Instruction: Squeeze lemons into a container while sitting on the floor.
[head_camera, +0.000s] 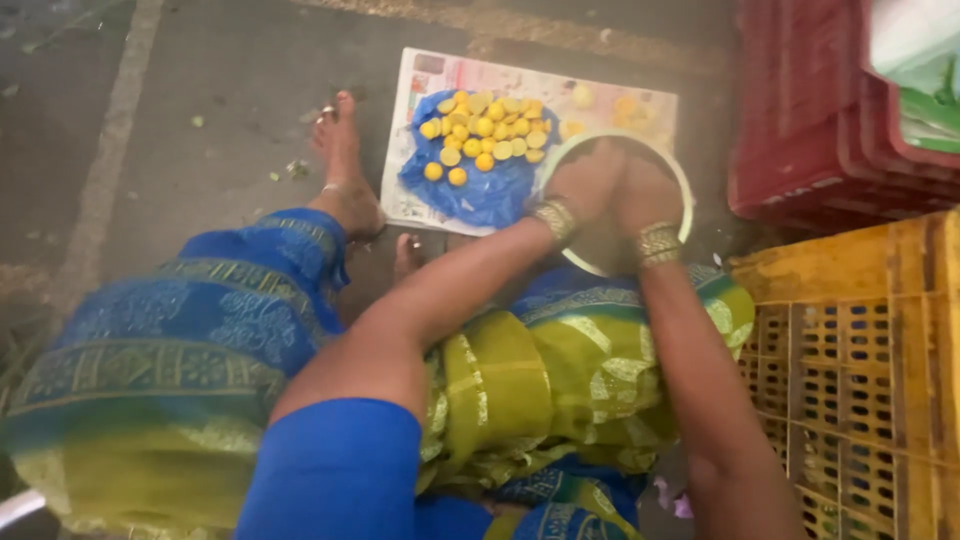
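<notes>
Hands meet inside a pale green bowl on the ground just ahead of the knees, right of a blue sheet heaped with yellow lemons. The left hand and the right hand lie side by side in the bowl, fingers curled down toward its bottom. Whether they close on anything there I cannot tell; the backs of the hands hide the fingertips and what the bowl holds. Gold bangles sit at both wrists.

The bowl looks like thin plastic or enamel: light, stiff, smooth-walled and likely slippery if wet. Its rim, free on the far and right sides, seems the soundest place to grip. The lemons are small, firm and round, so they would roll off the sheet readily; each should lift easily between fingertips.

The sheet rests on printed paper. A bare foot stands left of it. Red crates and a yellow crate stand to the right.
</notes>
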